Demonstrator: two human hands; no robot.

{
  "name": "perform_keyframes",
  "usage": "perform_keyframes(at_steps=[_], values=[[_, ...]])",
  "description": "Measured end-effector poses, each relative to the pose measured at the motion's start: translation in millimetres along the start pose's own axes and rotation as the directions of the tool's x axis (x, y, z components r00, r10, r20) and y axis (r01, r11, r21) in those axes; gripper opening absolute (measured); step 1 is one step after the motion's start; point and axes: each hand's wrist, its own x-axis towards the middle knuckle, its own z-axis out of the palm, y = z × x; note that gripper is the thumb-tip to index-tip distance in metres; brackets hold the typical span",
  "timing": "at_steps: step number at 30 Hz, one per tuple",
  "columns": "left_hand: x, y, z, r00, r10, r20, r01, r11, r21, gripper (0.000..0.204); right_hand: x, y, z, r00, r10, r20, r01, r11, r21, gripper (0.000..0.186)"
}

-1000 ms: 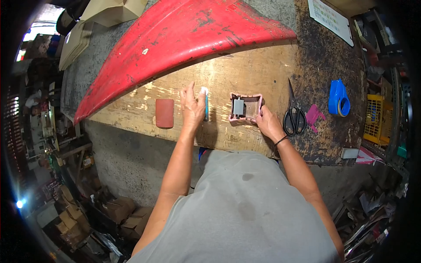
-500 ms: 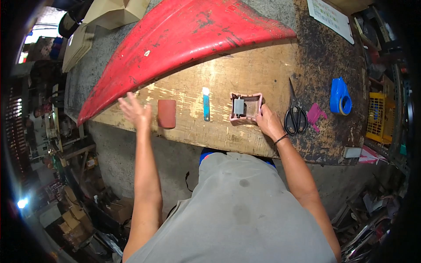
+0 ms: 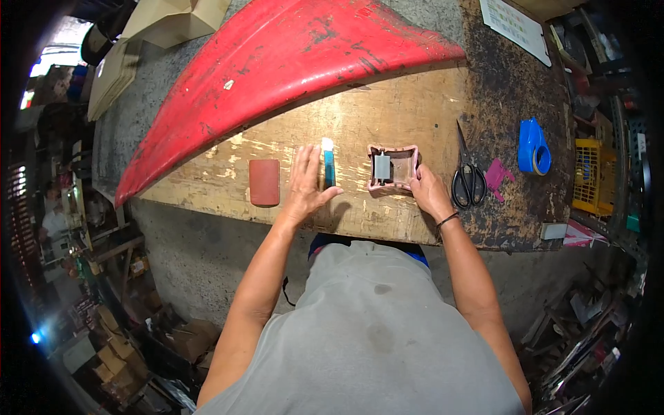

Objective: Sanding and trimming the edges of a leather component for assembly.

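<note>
My left hand [image 3: 304, 185] is open, palm down and fingers stretched, just left of a narrow blue strip [image 3: 329, 168] with a pale tip; its thumb reaches across near the strip's lower end. A flat reddish-brown rectangle [image 3: 264, 182] lies farther left on the table. My right hand [image 3: 433, 195] is closed on the right edge of a small pink open-topped box [image 3: 402, 168], which has a grey block [image 3: 382, 167] inside. The gripping fingertips are partly hidden. Right of this hand lie black-handled scissors [image 3: 468, 176], tips pointing away.
A large scuffed red panel [image 3: 277, 76] spans the far side of the worn wooden table [image 3: 387, 97]. At right are a pink plastic piece [image 3: 498, 178], a blue tape dispenser [image 3: 531, 142] and a yellow crate [image 3: 588, 176]. A clipboard [image 3: 519, 29] lies far right, cardboard [image 3: 173, 24] far left.
My left hand has swung right, from the red panel's edge past the reddish-brown rectangle to beside the blue strip. My right hand stays on the pink box.
</note>
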Motion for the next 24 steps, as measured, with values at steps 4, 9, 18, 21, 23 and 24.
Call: perform_keyframes(at_steps=[4, 9, 18, 21, 23, 24], values=[[10, 7, 2, 0.995, 0.065, 0.077, -0.061, 0.997, -0.049, 0.104, -2, -3, 0, 0.999, 0.035, -0.019, -0.035, 0.999, -0.032, 0.020], [22, 13, 20, 0.997, 0.052, 0.062, -0.046, 0.994, -0.097, 0.094, -4, -8, 1, 0.997, 0.063, -0.036, -0.065, 0.996, -0.068, 0.019], [76, 51, 32, 0.997, -0.077, 0.017, 0.075, 0.992, 0.102, 0.092, -3, -14, 0, 0.998, 0.061, -0.017, -0.062, 0.994, -0.090, 0.019], [69, -48, -22, 0.974, 0.058, -0.220, 0.031, 0.925, 0.378, 0.089, -3, -14, -1, 0.997, 0.078, -0.027, -0.081, 0.990, -0.112, 0.020], [58, -69, -49, 0.941, -0.117, -0.317, 0.222, 0.922, 0.318, 0.084, -4, -14, -2, 0.996, 0.092, -0.010, -0.093, 0.991, -0.094, 0.019], [58, -66, -47, 0.942, -0.115, -0.315, 0.219, 0.923, 0.317, 0.084, -3, -13, -2, 0.994, 0.111, -0.004, -0.111, 0.990, -0.083, 0.019]])
